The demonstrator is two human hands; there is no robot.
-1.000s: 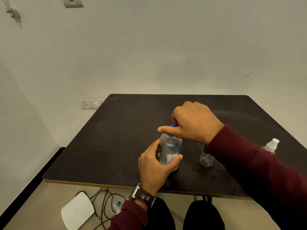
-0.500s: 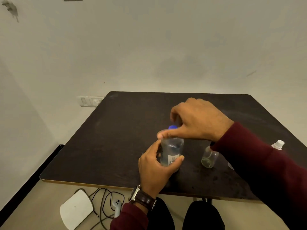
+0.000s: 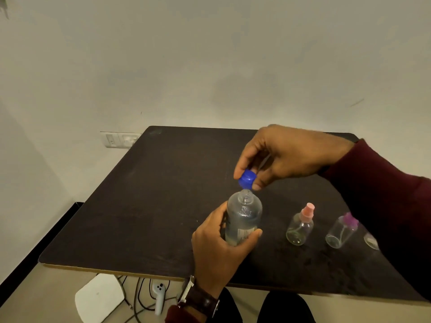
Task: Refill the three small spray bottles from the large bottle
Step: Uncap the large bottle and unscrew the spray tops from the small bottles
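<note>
Gripping the large bottle (image 3: 243,217) at frame center, the left hand (image 3: 221,250) wraps it; right hand (image 3: 286,157) fingers (image 3: 240,170) pinch the blue cap (image 3: 246,180) just above its open neck.

One large bottle (image 3: 243,217), one blue cap (image 3: 246,179), three small spray bottles (image 3: 299,227) (image 3: 341,230) (image 3: 371,240), two hands (image 3: 219,250) (image 3: 286,155), one table (image 3: 163,194)
</note>
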